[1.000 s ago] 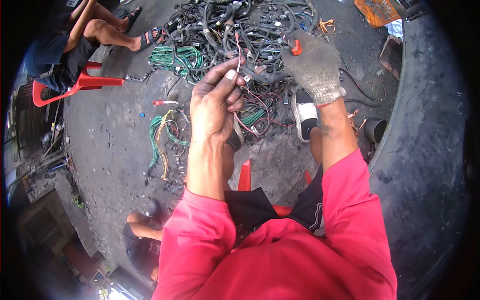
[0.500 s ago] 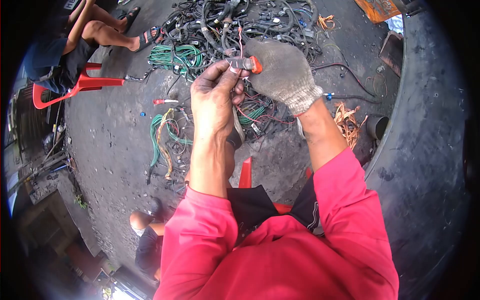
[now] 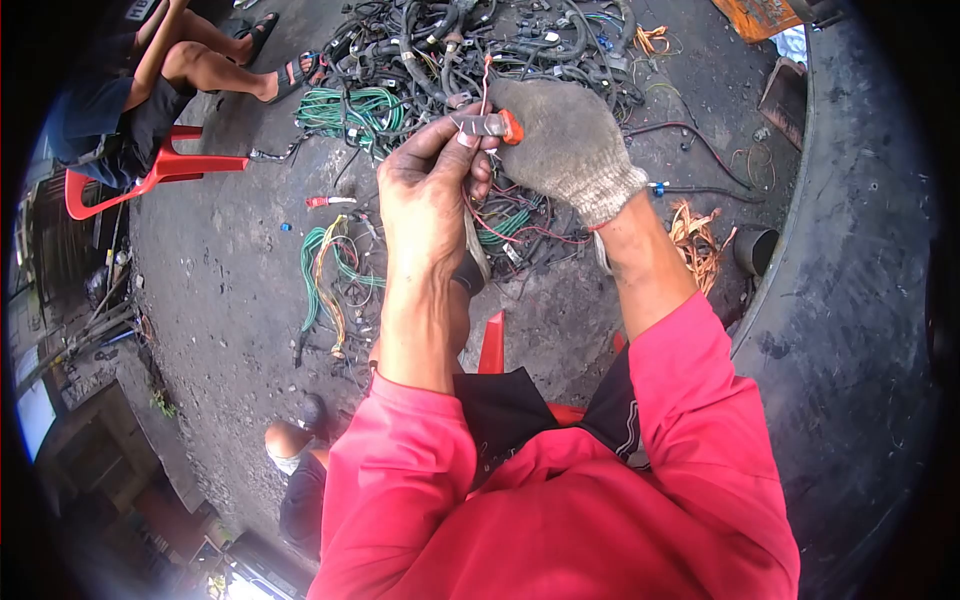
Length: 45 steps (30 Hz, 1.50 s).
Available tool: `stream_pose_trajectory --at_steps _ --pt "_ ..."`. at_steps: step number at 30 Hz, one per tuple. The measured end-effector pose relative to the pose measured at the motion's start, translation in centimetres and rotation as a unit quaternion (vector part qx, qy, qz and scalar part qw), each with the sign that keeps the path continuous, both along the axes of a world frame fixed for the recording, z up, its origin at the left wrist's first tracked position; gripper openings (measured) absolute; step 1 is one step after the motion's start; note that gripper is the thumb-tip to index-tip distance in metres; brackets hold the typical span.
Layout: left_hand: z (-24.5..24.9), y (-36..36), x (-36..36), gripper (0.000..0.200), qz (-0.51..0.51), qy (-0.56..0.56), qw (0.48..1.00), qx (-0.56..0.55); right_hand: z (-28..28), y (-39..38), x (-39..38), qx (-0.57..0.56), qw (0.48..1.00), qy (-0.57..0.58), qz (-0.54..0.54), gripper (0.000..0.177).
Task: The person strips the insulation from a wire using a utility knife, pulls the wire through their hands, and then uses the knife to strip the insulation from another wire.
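My left hand is bare and pinches a thin pinkish-red wire, whose upper end sticks up above the fingers. My right hand, in a grey knit glove, is closed on a knife with an orange handle. The short, dirty blade points left and lies against the wire at my left thumb and fingertips. The glove hides most of the handle. Beneath and beyond both hands spreads a large heap of dark cable harnesses.
Green wire coils lie left of the heap. Stripped copper-coloured strands lie beside my right forearm. A person sits on a red chair at upper left; another person's knee shows at lower left. A dark curved surface borders the right.
The wire's upper end has tilted slightly right. My left hand has shifted very slightly left, while the knife has hardly moved.
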<state>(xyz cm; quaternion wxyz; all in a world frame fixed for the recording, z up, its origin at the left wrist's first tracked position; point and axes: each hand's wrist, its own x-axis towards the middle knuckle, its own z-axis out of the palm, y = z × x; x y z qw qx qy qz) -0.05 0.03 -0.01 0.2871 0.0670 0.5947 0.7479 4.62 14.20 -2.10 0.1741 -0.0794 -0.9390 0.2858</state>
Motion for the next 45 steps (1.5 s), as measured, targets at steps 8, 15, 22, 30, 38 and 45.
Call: stream_pose_trajectory --at_steps 8,15,22,30,38,45 --pt "-0.1 0.0 0.1 0.022 0.007 -0.019 1.000 0.009 0.1 -0.1 0.0 0.012 0.999 -0.014 -0.045 0.021" --pt "0.6 -1.0 1.2 0.026 -0.020 -0.088 0.995 0.031 -0.3 5.3 0.2 0.015 0.963 -0.047 -0.267 0.016" --pt "0.7 -0.8 -0.1 0.025 -0.008 -0.135 0.989 0.063 0.1 2.6 1.1 -0.022 0.995 -0.012 -0.096 0.014" --pt "0.2 -0.2 -0.1 0.020 0.008 -0.076 0.997 0.022 0.3 0.5 0.4 -0.020 0.999 0.036 0.010 0.015" --pt "0.3 -0.1 0.2 0.025 -0.012 -0.057 0.998 -0.002 0.0 0.6 0.0 -0.175 0.980 0.052 -0.079 0.017" --pt "0.0 -0.1 0.0 0.024 -0.016 -0.050 0.998 -0.025 1.4 1.2 0.2 -0.698 0.714 -0.051 -0.014 0.018"
